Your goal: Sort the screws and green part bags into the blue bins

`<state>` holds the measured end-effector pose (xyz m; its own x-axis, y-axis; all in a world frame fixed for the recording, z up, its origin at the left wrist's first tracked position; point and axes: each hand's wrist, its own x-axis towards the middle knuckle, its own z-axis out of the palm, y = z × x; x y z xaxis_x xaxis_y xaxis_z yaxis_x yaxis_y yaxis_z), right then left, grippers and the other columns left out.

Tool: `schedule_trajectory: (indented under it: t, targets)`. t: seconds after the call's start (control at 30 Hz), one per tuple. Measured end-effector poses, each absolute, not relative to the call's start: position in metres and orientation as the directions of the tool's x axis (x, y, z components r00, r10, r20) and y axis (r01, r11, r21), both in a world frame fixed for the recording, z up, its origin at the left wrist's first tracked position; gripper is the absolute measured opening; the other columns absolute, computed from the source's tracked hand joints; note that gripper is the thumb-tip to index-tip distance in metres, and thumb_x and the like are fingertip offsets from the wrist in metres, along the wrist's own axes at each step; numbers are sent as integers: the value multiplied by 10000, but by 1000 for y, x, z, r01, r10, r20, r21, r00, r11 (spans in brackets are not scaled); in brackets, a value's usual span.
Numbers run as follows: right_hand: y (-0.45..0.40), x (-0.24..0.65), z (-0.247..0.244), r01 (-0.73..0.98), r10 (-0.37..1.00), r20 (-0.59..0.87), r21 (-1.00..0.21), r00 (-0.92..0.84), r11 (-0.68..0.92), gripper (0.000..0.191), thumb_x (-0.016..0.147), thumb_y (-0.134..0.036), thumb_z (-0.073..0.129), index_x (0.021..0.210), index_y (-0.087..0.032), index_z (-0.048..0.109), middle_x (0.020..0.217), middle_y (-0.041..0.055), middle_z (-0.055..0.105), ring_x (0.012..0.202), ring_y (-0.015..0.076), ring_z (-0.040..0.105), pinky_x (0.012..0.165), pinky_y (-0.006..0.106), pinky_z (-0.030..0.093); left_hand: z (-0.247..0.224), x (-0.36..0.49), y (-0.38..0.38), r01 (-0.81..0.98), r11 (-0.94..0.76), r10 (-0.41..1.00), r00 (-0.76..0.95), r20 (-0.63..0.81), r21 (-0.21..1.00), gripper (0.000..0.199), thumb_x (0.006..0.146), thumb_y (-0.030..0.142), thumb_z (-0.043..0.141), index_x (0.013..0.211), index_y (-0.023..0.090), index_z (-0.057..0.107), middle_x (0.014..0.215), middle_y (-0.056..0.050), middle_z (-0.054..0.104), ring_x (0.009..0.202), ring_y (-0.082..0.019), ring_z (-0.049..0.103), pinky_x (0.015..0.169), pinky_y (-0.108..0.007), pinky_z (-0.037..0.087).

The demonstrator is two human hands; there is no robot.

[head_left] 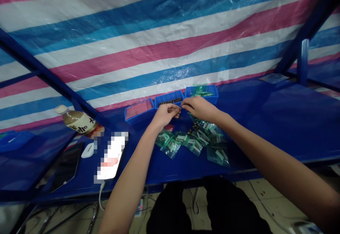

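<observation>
My left hand is closed, its fingers curled in front of the middle blue bin, which holds small dark screw-like pieces. Close beside it, my right hand has thumb and fingertips pinched together before the right blue bin. Whatever the fingers of either hand hold is too small to make out. Below the hands lie several clear greenish bags with white stick-like pieces inside. Among those bags is a small heap of dark pieces. A small red packet lies under my left hand.
Pink sheets or bags fill the left blue bin. To the left are a bottle, a white earphone case, a lit phone with a cable and a dark tablet-like device. A striped sheet hangs behind the table.
</observation>
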<state>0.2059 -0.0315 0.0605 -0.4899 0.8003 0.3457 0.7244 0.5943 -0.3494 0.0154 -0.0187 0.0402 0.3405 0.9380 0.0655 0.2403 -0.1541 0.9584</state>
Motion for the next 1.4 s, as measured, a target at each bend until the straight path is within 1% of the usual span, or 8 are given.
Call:
schedule_trajectory:
  t: [0.33,0.5,0.67,0.8,1.0,1.17,1.27,1.4]
  targets:
    - [-31,205,58,739,823,286,-364,-490,566,223,909,-197,533,1073,-162,679,978,92,728,868,208,657,736,292,427,38,12,-11,184,-277,941,249,228,943,305,643,197,820,912,131,693,844,-68,710,771,-155,656,793,-337,535]
    - [-31,205,58,782,846,246,-325,-473,532,255,910,-230,559,1143,-175,648,939,86,720,826,210,651,688,293,422,45,11,-12,236,-387,912,239,333,891,290,669,235,796,923,152,683,911,-68,715,780,-164,658,737,-309,524]
    - [-31,207,53,812,843,185,-229,-506,537,217,912,-218,567,1108,-168,644,1004,112,708,897,235,643,679,301,413,47,1,-13,587,-472,852,109,513,658,135,805,278,691,920,208,701,933,-52,707,920,-224,604,867,-374,466]
    - [-25,211,47,796,820,125,-195,-559,573,155,884,-187,604,1019,-160,674,1015,113,686,915,231,626,720,305,417,43,-9,-13,799,-392,772,16,636,456,263,860,333,637,1099,232,682,1129,-103,638,1157,-315,453,1018,-453,354]
    - [-20,211,40,735,761,103,-209,-640,646,127,815,-76,586,842,-163,673,909,76,678,835,188,603,708,276,402,47,-7,-17,841,-367,745,10,667,398,308,917,369,543,1155,212,661,1139,-129,610,1139,-323,453,1004,-432,354]
    - [-23,207,47,680,762,213,-350,-611,644,185,798,-43,520,858,-148,661,875,73,692,778,164,609,710,263,421,52,2,-23,799,-464,766,147,626,381,237,946,317,492,1038,215,685,942,-66,688,930,-239,570,884,-355,415]
    - [-23,208,50,593,773,345,-499,-533,632,238,783,-36,507,951,-147,635,854,56,689,736,150,617,688,255,449,51,7,-24,766,-541,763,274,585,347,178,914,280,554,968,212,709,857,-34,681,820,-192,587,798,-308,431]
    - [-23,210,50,512,768,451,-573,-455,640,276,777,-46,519,1022,-162,576,881,54,676,744,153,626,696,269,479,49,10,-22,689,-642,731,416,541,337,126,877,271,633,942,221,728,845,-9,675,755,-158,573,719,-283,426]
